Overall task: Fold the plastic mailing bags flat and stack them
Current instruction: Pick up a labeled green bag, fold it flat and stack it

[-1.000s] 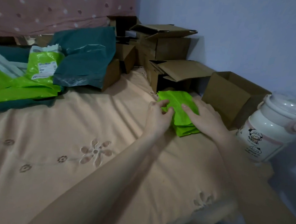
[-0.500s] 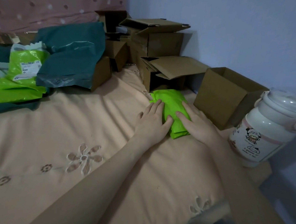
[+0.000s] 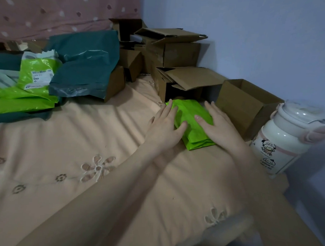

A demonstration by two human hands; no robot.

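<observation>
A folded bright green mailing bag [image 3: 192, 122] lies on a small stack of folded green bags on the peach bedsheet [image 3: 83, 147], in front of the cardboard boxes. My left hand [image 3: 166, 126] lies flat on its left side, fingers straight. My right hand [image 3: 216, 123] presses flat on its right side, fingers spread. At the far left lies a heap of unfolded bags: green ones [image 3: 26, 99], one with a white label [image 3: 40, 75], and dark teal ones [image 3: 84, 65].
Several open cardboard boxes [image 3: 180, 50] crowd the back by the wall; one open box [image 3: 245, 105] stands just right of the stack. A white jug with a cartoon print [image 3: 284, 140] stands at the right edge of the bed.
My left hand went from pinching the bag's edge to lying flat on it. Both hands now press the folded bag down, fingers spread wider.
</observation>
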